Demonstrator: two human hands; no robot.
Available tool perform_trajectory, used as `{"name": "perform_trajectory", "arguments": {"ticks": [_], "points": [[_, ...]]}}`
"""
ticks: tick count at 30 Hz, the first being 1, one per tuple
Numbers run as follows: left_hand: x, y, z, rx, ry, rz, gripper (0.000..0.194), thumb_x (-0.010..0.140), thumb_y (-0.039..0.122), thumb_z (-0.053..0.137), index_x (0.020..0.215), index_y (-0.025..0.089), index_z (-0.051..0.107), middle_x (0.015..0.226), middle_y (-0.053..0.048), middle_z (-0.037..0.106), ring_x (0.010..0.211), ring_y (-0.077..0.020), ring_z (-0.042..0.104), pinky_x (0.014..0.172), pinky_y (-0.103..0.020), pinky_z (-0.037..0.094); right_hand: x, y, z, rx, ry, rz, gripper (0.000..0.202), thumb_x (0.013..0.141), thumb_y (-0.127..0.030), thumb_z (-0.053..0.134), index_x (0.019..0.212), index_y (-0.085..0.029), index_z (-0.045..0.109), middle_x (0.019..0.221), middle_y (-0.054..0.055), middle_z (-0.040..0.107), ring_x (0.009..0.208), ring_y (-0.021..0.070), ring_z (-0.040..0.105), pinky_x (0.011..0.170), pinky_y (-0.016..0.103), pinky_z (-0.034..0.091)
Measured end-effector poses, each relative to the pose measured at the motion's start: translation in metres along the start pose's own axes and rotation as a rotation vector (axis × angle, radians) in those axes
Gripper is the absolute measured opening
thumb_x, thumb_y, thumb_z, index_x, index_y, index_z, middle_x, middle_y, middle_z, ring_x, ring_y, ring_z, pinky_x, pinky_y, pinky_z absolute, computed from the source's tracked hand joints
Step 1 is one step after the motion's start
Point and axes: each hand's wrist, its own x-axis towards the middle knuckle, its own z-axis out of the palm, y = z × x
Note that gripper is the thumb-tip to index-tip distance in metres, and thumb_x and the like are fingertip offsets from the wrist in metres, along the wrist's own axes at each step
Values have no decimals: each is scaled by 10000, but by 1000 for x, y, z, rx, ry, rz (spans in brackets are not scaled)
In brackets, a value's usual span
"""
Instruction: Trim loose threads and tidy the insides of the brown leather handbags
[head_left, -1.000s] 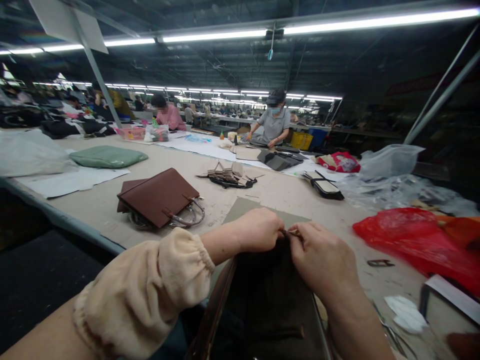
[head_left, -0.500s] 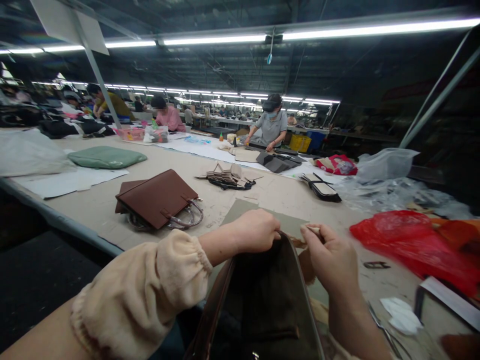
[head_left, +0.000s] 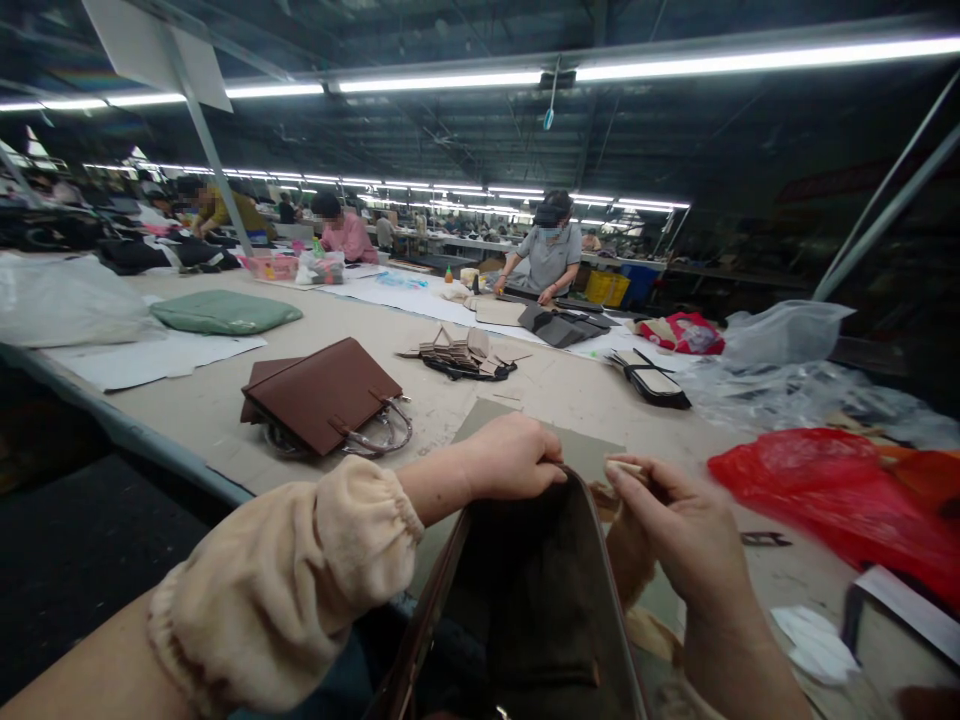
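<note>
A dark brown handbag stands close in front of me, its mouth open toward me and its dark lining in sight. My left hand reaches across and is closed on the bag's far top edge. My right hand is to the right of the bag, pinching a small pale piece between thumb and fingers; I cannot tell its material. Below that hand, tan cloth hangs beside the bag's right wall. A grey-green sheet lies under the bag on the table.
Brown handbags lie at left, near a green pouch. Beyond are a pile of beige parts and a black-and-beige bundle. A red plastic bag and clear plastic are at right. Across the table a co-worker handles flat pieces.
My right hand has shifted slightly right and down, away from the bag's edge, with the pale piece still pinched. My left hand keeps its grip. The view has turned a little left.
</note>
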Motion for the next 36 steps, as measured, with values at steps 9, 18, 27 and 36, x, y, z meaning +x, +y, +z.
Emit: {"name": "perform_trajectory", "arguments": {"ticks": [9,18,27,36], "points": [[1,11,1,130,4,13,240,767,271,465,758,175,685,738,-59,685,706,-192,616,595,-252,430,-5,-31,10,-281,-66,-241,170,772,-312,543,788,-204,674,784,35,684,721,187,619,651,282,449],[2,15,2,152,-14,-2,249,777,276,456,793,166,679,769,-81,683,754,-214,622,637,-272,458,-6,-30,17,-324,11,-231,200,798,-287,482,708,-191,633,715,38,657,693,181,587,625,266,390],[2,13,1,150,-10,-16,266,789,330,466,781,175,682,751,-74,686,727,-202,618,608,-262,445,-6,-18,13,-50,124,85,289,775,-436,531,782,-177,657,691,30,654,641,177,574,583,256,409],[1,10,2,119,11,-13,255,785,332,470,825,197,681,775,-55,684,731,-199,614,604,-262,438,0,-2,9,245,95,132,317,734,-443,609,917,-186,643,828,33,660,728,174,592,614,250,442]]}}
